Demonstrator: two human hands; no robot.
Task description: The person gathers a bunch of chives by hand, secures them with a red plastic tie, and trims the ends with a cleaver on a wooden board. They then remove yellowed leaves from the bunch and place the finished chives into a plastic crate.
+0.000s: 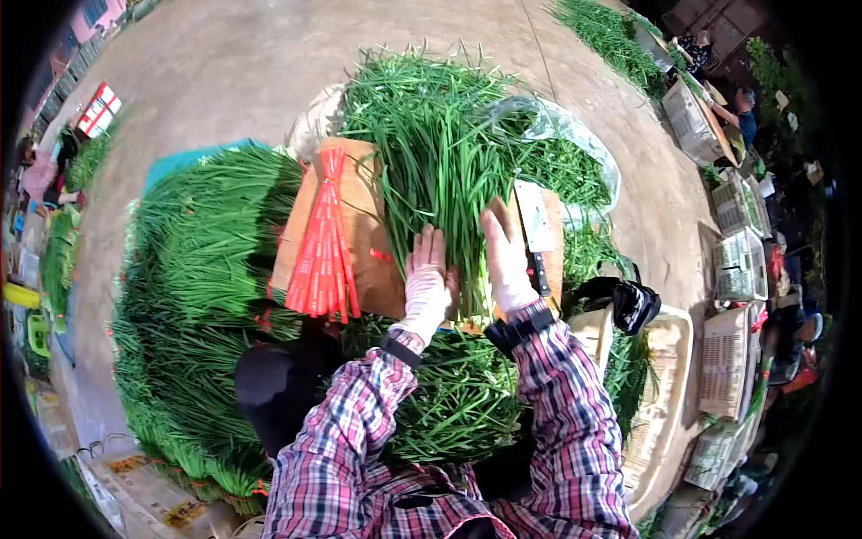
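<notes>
A thick bunch of long green chives (444,189) lies lengthwise over a wooden board (366,234). My left hand (429,277) rests flat against the bunch's left side with its fingers stretched out. On the opposite side stands my right hand (506,262), palm facing the stems and fingers straight. Between both hands run the pale stem ends. A cleaver (534,220) with a black handle lies on the board, just right of my right hand. Left of my left hand, a fan of red printed ties (321,247) is spread on the board.
Heaped chives (215,242) cover the left side. Clear plastic (602,148) edges the pile at the far right. Near my right arm are a cream basket (660,395) and a black bag (633,301). Along the right stand several crates (691,121) and other people.
</notes>
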